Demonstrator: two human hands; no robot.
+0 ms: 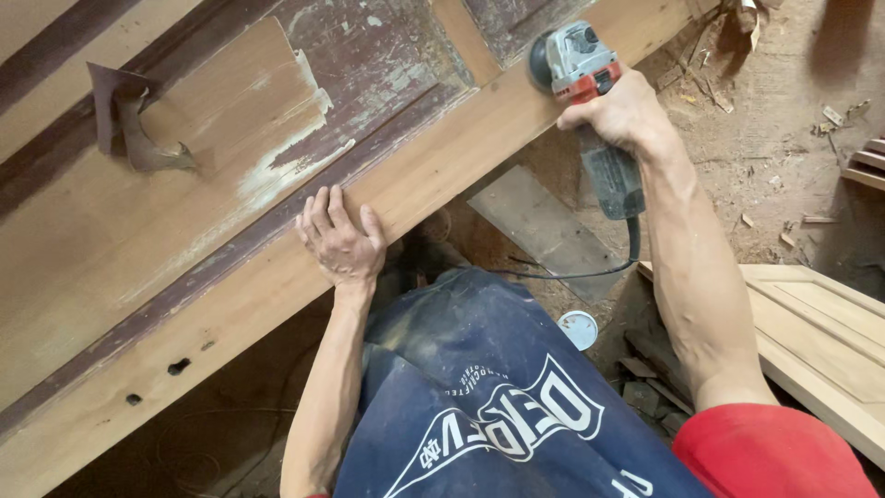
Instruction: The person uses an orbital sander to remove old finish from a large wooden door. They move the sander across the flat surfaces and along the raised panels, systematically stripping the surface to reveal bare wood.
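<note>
A large old wooden door (184, 212) lies flat before me, partly sanded to bare wood with patches of dark purple paint left. My left hand (339, 242) rests palm down on the door's bare near rail, fingers spread. My right hand (619, 114) grips the body of a grey and red angle grinder (583, 66). Its disc end sits on the same rail, further right. The grinder's black cord (590, 269) hangs down below my right forearm.
A folded piece of dark sandpaper (129, 124) lies on the door at upper left. A second bare wooden door panel (820, 341) lies at right. Wood scraps and sawdust cover the dirt floor (774, 138). A small round white disc (578, 328) lies beside my blue shorts.
</note>
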